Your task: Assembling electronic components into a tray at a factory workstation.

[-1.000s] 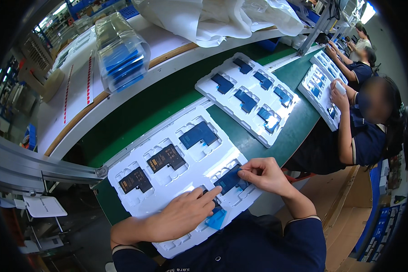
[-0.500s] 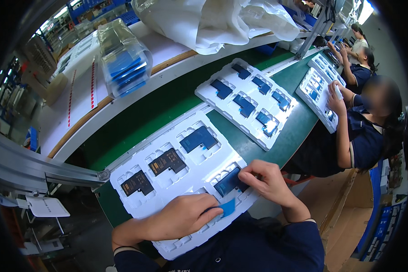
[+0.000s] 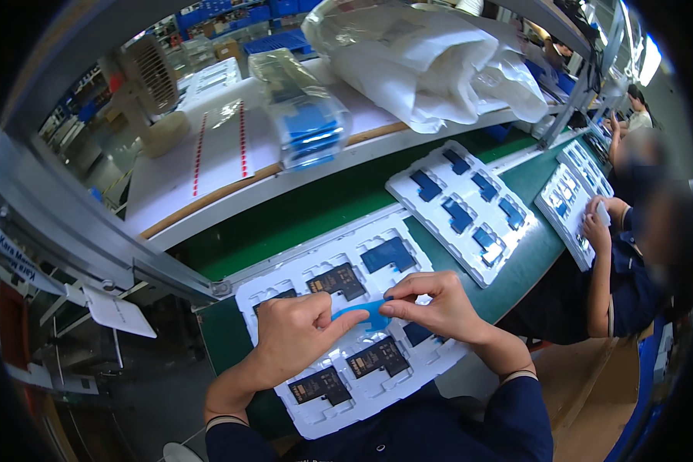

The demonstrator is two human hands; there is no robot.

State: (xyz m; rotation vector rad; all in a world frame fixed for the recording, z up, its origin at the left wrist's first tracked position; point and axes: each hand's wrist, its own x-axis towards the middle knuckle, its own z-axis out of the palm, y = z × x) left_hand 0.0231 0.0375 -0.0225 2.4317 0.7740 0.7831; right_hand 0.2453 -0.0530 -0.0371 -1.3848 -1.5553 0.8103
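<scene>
A strip of thin blue film (image 3: 371, 316) is held up over the middle of a white moulded tray (image 3: 377, 399). My left hand (image 3: 291, 337) pinches the strip's left end between thumb and bent fingers. At the other end, my right hand (image 3: 437, 306) grips it with thumb and forefinger. Black L-shaped batteries lie in the tray's pockets: one battery (image 3: 336, 282) sits beyond my left hand, a bluish one (image 3: 387, 255) beyond my right. Closer to me are two more batteries, one (image 3: 377, 359) below the film and one (image 3: 320, 386) below my left hand. My hands partly cover others.
A second white tray (image 3: 439, 209) with several dark batteries lies farther right on the green table (image 3: 543, 245). Above the table, a shelf (image 3: 227, 206) bears a clear bag of blue sheets (image 3: 312, 127) and white plastic sheeting (image 3: 439, 69). A co-worker (image 3: 631, 254) handles trays at the right.
My right hand has left the battery at the tray's right and now holds the blue film together with my left hand. Both hands are over the tray's middle. The view has shifted.
</scene>
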